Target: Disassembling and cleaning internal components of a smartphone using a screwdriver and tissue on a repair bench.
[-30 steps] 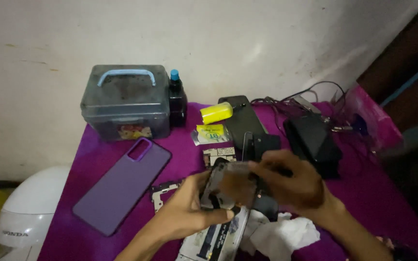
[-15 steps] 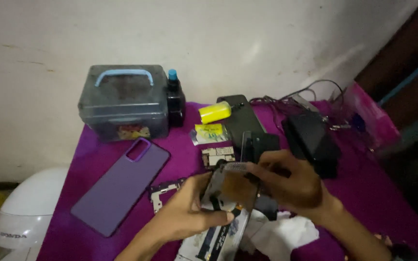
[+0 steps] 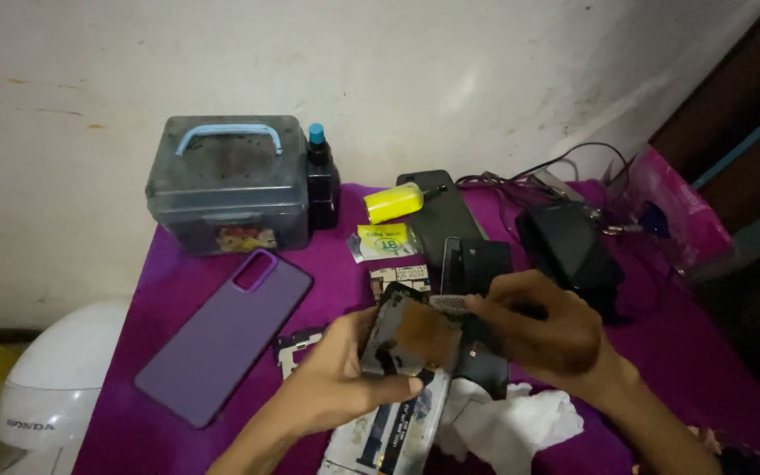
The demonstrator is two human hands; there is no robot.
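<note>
Both hands, left hand (image 3: 340,383) and right hand (image 3: 543,330), clasp the opened phone (image 3: 415,339) between them.

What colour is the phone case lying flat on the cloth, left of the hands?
The flat phone case is light purple, seen in the head view.

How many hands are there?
2. The left hand grips the opened phone from the lower left, and the right hand touches its top edge from the right. No other person's hands show.

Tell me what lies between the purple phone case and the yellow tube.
Head view: a small yellow-green sachet lies between the purple phone case and the yellow tube, near the tube; otherwise bare purple cloth.
</note>
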